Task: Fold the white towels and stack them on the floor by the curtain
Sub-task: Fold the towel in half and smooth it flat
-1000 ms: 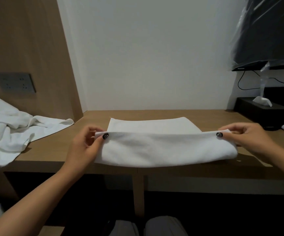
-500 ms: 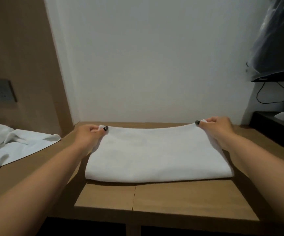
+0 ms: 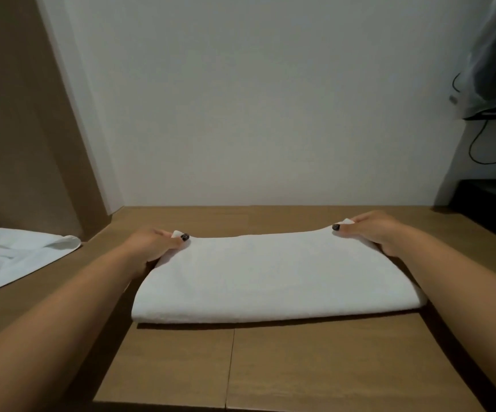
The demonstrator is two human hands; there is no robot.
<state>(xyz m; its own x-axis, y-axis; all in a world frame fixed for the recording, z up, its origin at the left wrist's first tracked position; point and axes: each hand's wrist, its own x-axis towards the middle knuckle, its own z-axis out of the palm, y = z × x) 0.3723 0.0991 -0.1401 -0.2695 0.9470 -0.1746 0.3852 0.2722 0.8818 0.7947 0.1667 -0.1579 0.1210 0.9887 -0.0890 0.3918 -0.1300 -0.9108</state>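
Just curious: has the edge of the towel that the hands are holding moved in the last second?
Yes. The hands carried it away from the desk's front edge towards the wall.

dim, flat indoor light | soft shadows | wide-angle edge warp | slightly soft

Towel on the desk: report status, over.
Both hands, left and right, pinch far corners. Folded towel flat on desk. Unfolded towel waits left. Nothing obstructing.
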